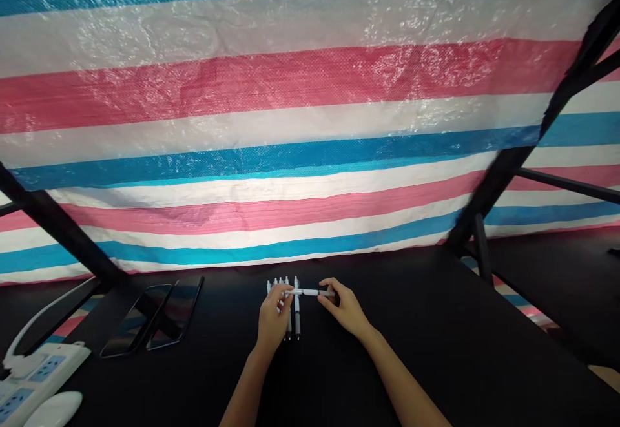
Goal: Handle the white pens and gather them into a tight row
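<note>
Two-handed pen [310, 292] hold, loads of elbow room

So the black table [411, 356] ran on well past the right hand [347, 309], plenty of space there. Over left, two dark screens [177, 314] lay flat, and a striped sheet [290, 156] hung along the back edge. The pen was white with a dark band and greyish end, sideways across some similar pens [297, 317]. Left hand [274, 318] pinched one end, right pinched the grey one.
</note>
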The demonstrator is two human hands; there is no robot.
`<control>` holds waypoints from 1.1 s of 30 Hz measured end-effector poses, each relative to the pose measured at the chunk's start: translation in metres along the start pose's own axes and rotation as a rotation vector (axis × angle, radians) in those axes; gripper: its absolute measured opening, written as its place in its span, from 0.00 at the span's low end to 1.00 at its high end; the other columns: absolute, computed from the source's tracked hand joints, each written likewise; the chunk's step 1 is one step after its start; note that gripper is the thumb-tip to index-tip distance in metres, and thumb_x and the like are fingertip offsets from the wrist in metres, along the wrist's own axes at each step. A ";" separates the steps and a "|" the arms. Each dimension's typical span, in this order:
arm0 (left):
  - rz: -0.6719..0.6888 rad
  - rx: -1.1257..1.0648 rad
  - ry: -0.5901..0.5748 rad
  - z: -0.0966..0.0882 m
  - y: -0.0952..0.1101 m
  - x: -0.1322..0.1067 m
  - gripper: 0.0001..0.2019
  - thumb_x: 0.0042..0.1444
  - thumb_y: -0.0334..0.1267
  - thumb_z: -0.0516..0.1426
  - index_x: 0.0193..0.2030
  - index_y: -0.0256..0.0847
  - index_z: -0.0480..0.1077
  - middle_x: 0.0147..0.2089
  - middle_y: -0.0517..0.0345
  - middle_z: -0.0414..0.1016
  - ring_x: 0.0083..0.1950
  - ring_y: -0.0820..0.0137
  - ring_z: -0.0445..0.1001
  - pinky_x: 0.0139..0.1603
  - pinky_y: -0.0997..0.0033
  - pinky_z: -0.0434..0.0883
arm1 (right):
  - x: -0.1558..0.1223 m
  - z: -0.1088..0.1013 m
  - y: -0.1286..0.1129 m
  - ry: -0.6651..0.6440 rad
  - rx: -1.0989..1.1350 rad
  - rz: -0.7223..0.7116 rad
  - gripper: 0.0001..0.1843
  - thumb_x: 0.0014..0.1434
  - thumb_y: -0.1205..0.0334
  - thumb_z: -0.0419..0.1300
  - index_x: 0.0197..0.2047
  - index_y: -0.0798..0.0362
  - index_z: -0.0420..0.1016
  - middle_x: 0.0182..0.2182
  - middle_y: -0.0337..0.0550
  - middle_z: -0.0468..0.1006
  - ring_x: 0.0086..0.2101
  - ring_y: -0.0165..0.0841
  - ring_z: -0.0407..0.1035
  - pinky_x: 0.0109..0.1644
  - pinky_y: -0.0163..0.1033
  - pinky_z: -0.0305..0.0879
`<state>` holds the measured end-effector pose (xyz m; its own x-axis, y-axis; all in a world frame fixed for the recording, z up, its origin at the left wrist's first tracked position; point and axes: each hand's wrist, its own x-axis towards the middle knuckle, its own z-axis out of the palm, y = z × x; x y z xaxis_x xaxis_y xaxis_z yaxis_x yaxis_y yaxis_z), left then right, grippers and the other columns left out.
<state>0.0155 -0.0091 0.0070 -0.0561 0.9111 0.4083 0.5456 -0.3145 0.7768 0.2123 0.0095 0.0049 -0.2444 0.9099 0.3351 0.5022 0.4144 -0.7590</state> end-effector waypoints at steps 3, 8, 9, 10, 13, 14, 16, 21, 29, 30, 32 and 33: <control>-0.010 0.000 0.002 0.000 0.000 0.000 0.11 0.57 0.41 0.49 0.37 0.41 0.70 0.36 0.55 0.72 0.28 0.72 0.68 0.27 0.73 0.67 | 0.000 0.001 0.000 -0.010 0.008 -0.015 0.07 0.58 0.58 0.55 0.37 0.51 0.69 0.27 0.37 0.69 0.27 0.30 0.64 0.31 0.34 0.60; -0.008 -0.002 0.011 0.000 -0.001 0.000 0.11 0.56 0.42 0.49 0.36 0.42 0.70 0.34 0.56 0.72 0.26 0.72 0.67 0.26 0.73 0.67 | 0.001 0.000 -0.001 -0.011 -0.019 -0.045 0.13 0.62 0.56 0.50 0.31 0.51 0.71 0.29 0.41 0.73 0.32 0.33 0.67 0.36 0.37 0.62; -0.004 -0.004 0.011 0.000 -0.002 0.001 0.11 0.56 0.42 0.49 0.36 0.42 0.71 0.34 0.56 0.73 0.26 0.72 0.68 0.26 0.73 0.67 | 0.001 0.000 0.000 -0.008 -0.021 -0.045 0.14 0.63 0.56 0.49 0.31 0.51 0.72 0.29 0.41 0.73 0.33 0.34 0.67 0.37 0.38 0.63; 0.000 -0.005 0.010 0.000 -0.001 0.001 0.11 0.56 0.42 0.49 0.36 0.42 0.71 0.35 0.55 0.73 0.26 0.72 0.68 0.26 0.73 0.67 | 0.001 0.000 0.000 -0.001 -0.019 -0.037 0.14 0.63 0.56 0.50 0.33 0.51 0.72 0.29 0.41 0.73 0.33 0.34 0.67 0.37 0.38 0.63; -0.005 -0.005 0.003 -0.001 -0.001 0.000 0.11 0.56 0.42 0.49 0.37 0.41 0.70 0.36 0.54 0.73 0.27 0.72 0.68 0.27 0.73 0.67 | 0.001 0.001 0.003 0.029 0.000 0.002 0.11 0.59 0.56 0.55 0.43 0.51 0.71 0.29 0.40 0.71 0.29 0.32 0.66 0.33 0.36 0.63; -0.009 -0.006 0.004 -0.001 0.000 0.000 0.11 0.56 0.41 0.49 0.37 0.41 0.70 0.36 0.54 0.73 0.27 0.72 0.68 0.27 0.73 0.67 | 0.000 0.001 0.004 0.036 0.007 0.010 0.13 0.57 0.56 0.56 0.45 0.51 0.69 0.28 0.39 0.70 0.28 0.31 0.66 0.32 0.36 0.63; -0.012 -0.009 0.006 -0.001 0.001 0.000 0.11 0.56 0.41 0.49 0.38 0.41 0.70 0.36 0.54 0.72 0.28 0.71 0.68 0.27 0.73 0.67 | 0.000 0.001 0.004 0.033 0.021 0.004 0.10 0.56 0.59 0.57 0.42 0.51 0.68 0.28 0.38 0.69 0.28 0.31 0.65 0.32 0.35 0.63; -0.029 -0.003 0.013 -0.002 0.001 0.000 0.11 0.56 0.42 0.50 0.37 0.42 0.70 0.33 0.55 0.71 0.28 0.71 0.68 0.26 0.74 0.66 | 0.001 0.000 0.002 0.033 -0.020 -0.028 0.07 0.59 0.58 0.54 0.34 0.50 0.69 0.30 0.39 0.71 0.30 0.32 0.66 0.33 0.36 0.63; -0.006 -0.001 0.016 -0.001 0.000 0.000 0.10 0.56 0.41 0.50 0.37 0.41 0.70 0.33 0.56 0.71 0.27 0.72 0.67 0.26 0.74 0.67 | 0.000 0.000 0.003 0.036 0.017 -0.003 0.09 0.60 0.57 0.53 0.41 0.50 0.69 0.31 0.40 0.70 0.30 0.32 0.66 0.34 0.37 0.64; -0.008 -0.001 0.014 -0.001 -0.001 0.000 0.10 0.56 0.41 0.50 0.37 0.41 0.70 0.33 0.56 0.71 0.27 0.72 0.67 0.26 0.74 0.67 | 0.000 0.000 0.004 0.034 0.045 0.004 0.10 0.58 0.58 0.55 0.43 0.50 0.68 0.31 0.39 0.70 0.30 0.32 0.66 0.34 0.37 0.64; -0.012 -0.001 0.015 -0.001 -0.001 0.000 0.11 0.56 0.42 0.50 0.37 0.41 0.70 0.33 0.56 0.71 0.27 0.72 0.67 0.26 0.74 0.67 | 0.000 0.001 0.006 0.032 0.069 -0.002 0.09 0.57 0.59 0.56 0.41 0.51 0.67 0.31 0.39 0.69 0.30 0.31 0.66 0.34 0.36 0.64; -0.013 -0.002 0.018 -0.001 -0.001 0.000 0.11 0.56 0.42 0.50 0.37 0.41 0.70 0.33 0.56 0.71 0.27 0.72 0.68 0.27 0.73 0.67 | 0.000 0.001 0.006 0.031 0.064 -0.010 0.07 0.58 0.59 0.55 0.39 0.51 0.67 0.30 0.39 0.69 0.30 0.31 0.66 0.34 0.36 0.64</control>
<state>0.0139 -0.0085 0.0065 -0.0781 0.9102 0.4068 0.5430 -0.3034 0.7830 0.2145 0.0125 -0.0005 -0.2226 0.9063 0.3593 0.4460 0.4224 -0.7891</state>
